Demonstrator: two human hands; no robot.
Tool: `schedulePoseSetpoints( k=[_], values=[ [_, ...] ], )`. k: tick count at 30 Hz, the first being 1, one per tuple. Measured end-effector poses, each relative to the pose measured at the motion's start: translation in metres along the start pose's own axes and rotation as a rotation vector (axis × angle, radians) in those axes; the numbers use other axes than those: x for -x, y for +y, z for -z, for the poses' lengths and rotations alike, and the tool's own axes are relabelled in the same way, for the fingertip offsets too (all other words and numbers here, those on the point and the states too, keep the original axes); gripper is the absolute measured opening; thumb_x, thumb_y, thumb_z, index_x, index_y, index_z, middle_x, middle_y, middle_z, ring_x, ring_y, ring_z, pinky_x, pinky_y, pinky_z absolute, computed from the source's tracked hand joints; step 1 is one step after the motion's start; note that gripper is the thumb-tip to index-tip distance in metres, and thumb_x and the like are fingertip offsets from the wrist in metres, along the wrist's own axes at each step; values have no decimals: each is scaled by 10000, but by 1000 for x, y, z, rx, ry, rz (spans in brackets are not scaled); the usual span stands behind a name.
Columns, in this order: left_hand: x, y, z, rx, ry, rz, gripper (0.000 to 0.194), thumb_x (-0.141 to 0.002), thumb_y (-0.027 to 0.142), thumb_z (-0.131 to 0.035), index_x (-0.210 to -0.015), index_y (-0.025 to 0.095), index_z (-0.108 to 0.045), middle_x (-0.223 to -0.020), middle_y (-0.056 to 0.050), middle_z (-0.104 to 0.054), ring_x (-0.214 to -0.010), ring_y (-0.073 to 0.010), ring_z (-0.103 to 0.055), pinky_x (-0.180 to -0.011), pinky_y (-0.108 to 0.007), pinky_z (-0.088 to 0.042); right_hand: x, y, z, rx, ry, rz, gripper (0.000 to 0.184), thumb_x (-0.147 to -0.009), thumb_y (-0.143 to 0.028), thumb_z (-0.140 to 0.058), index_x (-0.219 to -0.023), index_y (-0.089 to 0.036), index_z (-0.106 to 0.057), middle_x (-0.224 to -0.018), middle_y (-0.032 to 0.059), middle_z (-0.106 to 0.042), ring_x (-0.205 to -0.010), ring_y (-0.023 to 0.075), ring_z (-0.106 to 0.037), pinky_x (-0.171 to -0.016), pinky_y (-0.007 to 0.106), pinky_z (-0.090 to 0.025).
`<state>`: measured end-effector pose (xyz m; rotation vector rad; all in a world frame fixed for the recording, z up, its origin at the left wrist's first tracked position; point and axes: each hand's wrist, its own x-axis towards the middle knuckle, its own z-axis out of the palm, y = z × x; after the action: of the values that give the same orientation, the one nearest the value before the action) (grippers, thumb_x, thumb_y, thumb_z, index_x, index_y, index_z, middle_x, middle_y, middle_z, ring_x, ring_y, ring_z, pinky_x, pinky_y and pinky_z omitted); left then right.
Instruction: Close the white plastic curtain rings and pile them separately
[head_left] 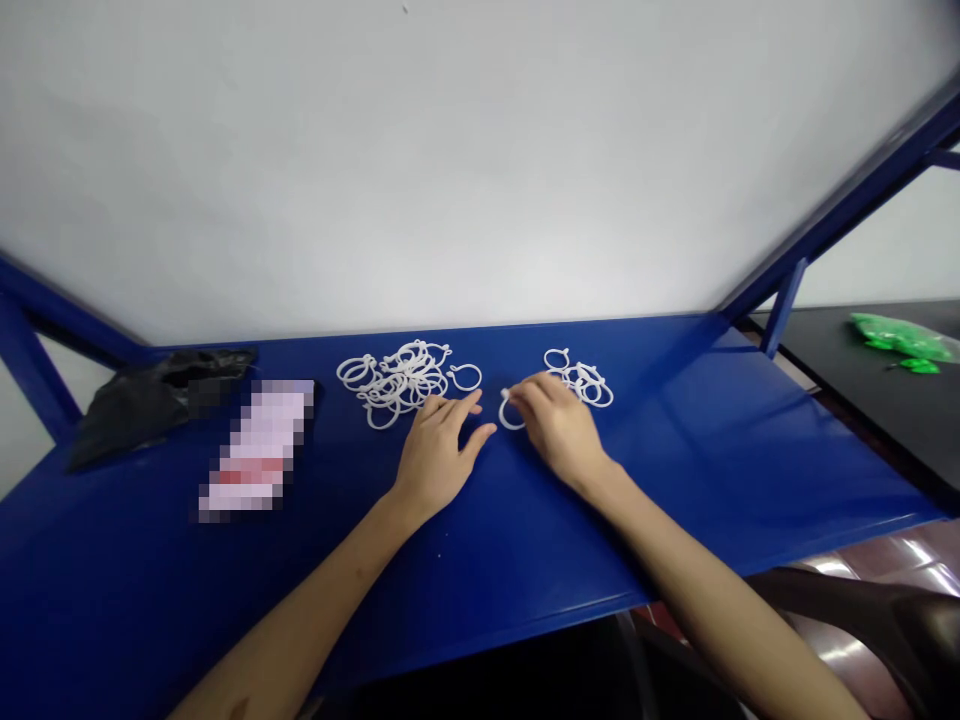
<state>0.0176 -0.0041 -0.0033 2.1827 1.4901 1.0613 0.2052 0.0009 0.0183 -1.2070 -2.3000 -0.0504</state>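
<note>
Right hand [559, 425] pinched one white plastic ring [511, 415] on the blue metal table [712, 450]; left hand [439, 450] released, flat beside the big ring pile [394, 380]. Mid-sorting, I'd judge.

A single white plastic ring [511, 412] lies flat on the blue table [712, 450], an open loop of thin plastic, partly hidden under the right hand [559, 425], whose fingertips rest on it. Taking this ring as the landmark: a large heap of white rings [397, 380] lies to its left and slightly farther back, many loops tangled and overlapping (some have a small tab on the rim). The left hand [439, 450] lies flat just left of the ring, its fingertips at the heap's near edge. A smaller cluster of rings [581, 380] sits just right of the ring and behind it, beyond the right hand's knuckles.
</note>
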Motion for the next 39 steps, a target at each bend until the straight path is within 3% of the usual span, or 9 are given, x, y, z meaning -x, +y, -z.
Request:
schedulePoseSetpoints(
  k=[3, 6, 10, 13, 17, 22, 27, 31, 39],
  values=[
    [-3, -9, 0, -182, -17, -74, 392, -936, 328, -616, -1304, 191, -610, -1077, -65, -734, -1072, -266, -584, -988, -468, -483, -16, 25, 13, 131, 56, -195, 242, -1009, -215, -468, -976, -196, -707, -981, 110, -649, -877, 224, -584, -787, 344, -481],
    [-4, -17, 1, -316, -47, -116, 332, -950, 317, -581, -1247, 183, -648, -1128, -84, -721, -1097, -292, -567, -972, -480, -473, -29, 62, 24, 255, -12, -333, 261, -997, -226, -470, -974, -162, -723, -987, 139, -675, -886, 257, -582, -821, 392, -472],
    [-5, -16, 5, -360, -60, -146, 257, -958, 299, -549, -1147, 208, -699, -1085, -82, -729, -1086, -298, -573, -934, -474, -471, -38, 106, 30, 284, -155, -336, 206, -944, -232, -558, -1034, -165, -731, -982, 107, -711, -922, 257, -573, -888, 402, -440],
    [-5, -12, 7, -363, -73, -151, 230, -953, 295, -556, -1098, 211, -713, -1068, -83, -730, -1084, -303, -569, -931, -474, -459, -41, 118, 25, 279, -154, -285, 208, -930, -270, -597, -1035, -153, -733, -970, 115, -708, -931, 263, -558, -911, 425, -434],
    [-5, -10, 8, -344, -99, -149, 208, -944, 279, -570, -1078, 211, -714, -1071, -79, -728, -1077, -306, -560, -933, -473, -439, -42, 99, 9, 180, -52, -138, 227, -958, -310, -584, -1079, -171, -717, -1038, 130, -675, -972, 272, -536, -933, 456, -439],
    [-4, -12, 7, -352, -106, -155, 226, -952, 277, -554, -1099, 199, -707, -1081, -93, -717, -1079, -308, -549, -928, -471, -426, -45, 53, -18, -34, -172, 88, 280, -971, -275, -583, -1234, -215, -656, -1138, 114, -613, -999, 237, -542, -947, 436, -463],
    [-5, -14, 7, -360, -110, -166, 214, -957, 278, -542, -1068, 207, -711, -1061, -86, -724, -1069, -299, -552, -921, -452, -420, -49, 30, -39, -1, -185, 74, 226, -971, -230, -576, -1174, -179, -662, -1229, 139, -550, -1030, 238, -537, -937, 452, -494],
    [-5, -14, 5, -319, -64, -113, 228, -967, 308, -532, -1058, 206, -713, -1026, -85, -742, -1063, -303, -567, -913, -451, -417, -39, 19, -38, -67, -131, 15, 109, -977, -217, -565, -1013, -165, -654, -1202, 136, -542, -990, 215, -563, -900, 435, -537],
    [-3, -4, 9, -13, 97, 162, 230, -961, 359, -543, -954, 234, -737, -858, -37, -733, -814, -211, -661, -804, -354, -501, 3, -7, -15, -319, -68, 85, 146, -1009, -269, -516, -1132, -218, -576, -1363, 148, -482, -1077, 206, -616, -899, 424, -584]
  ],
)
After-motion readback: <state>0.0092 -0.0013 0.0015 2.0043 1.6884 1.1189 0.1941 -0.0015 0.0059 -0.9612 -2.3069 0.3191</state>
